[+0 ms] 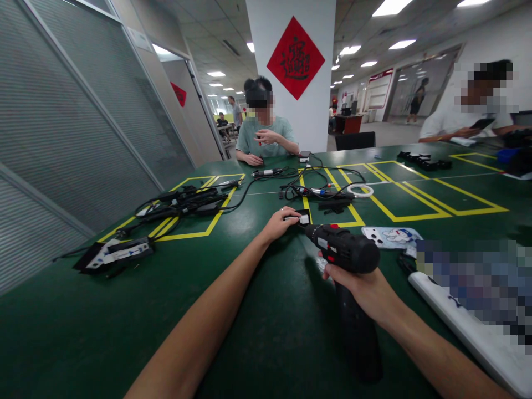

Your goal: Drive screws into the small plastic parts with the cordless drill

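Observation:
My right hand (361, 285) is wrapped round the grip of a black cordless drill (343, 246) with red marks. The drill lies level, its nose pointing left and away from me. At the drill's tip, my left hand (280, 223) presses its fingers on a small white block (303, 219) on the table. A small black piece (306, 213) shows beside the block. Whether the bit touches the block I cannot tell, as the contact is too small to make out.
Tangled black cables (187, 199) and a black-and-white device (120, 254) lie on the green table (249, 332) at left. More cables and a white ring (360, 191) lie ahead. A phone case (393, 237) and a white object (457, 327) are at right. Two people sit opposite.

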A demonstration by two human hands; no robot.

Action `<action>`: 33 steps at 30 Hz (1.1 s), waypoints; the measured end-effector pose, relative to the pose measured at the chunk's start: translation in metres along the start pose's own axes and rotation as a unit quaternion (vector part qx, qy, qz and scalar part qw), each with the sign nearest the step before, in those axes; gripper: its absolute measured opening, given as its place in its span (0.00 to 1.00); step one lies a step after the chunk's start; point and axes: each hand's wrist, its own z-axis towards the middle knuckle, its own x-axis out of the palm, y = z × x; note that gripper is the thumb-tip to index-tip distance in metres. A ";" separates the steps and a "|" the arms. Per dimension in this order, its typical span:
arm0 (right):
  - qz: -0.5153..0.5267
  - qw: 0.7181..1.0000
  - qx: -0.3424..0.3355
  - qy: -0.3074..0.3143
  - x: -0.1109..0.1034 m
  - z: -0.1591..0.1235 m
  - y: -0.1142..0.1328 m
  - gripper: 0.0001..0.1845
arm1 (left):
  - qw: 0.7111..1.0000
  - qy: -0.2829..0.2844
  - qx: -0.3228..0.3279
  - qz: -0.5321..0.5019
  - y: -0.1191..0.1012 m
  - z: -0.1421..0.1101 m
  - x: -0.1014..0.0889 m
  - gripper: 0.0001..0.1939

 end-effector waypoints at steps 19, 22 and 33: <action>-0.017 1.000 -0.002 -0.012 0.000 0.001 -0.001 0.09 | 1.000 0.001 -0.006 -0.005 -0.002 0.001 -0.001 0.12; -0.013 1.000 -0.001 -0.012 0.001 0.000 0.001 0.09 | 1.000 0.001 -0.008 -0.003 -0.004 0.000 -0.001 0.12; -0.007 1.000 -0.001 -0.005 0.001 0.000 -0.001 0.10 | 1.000 0.003 0.000 0.008 -0.003 0.001 -0.001 0.12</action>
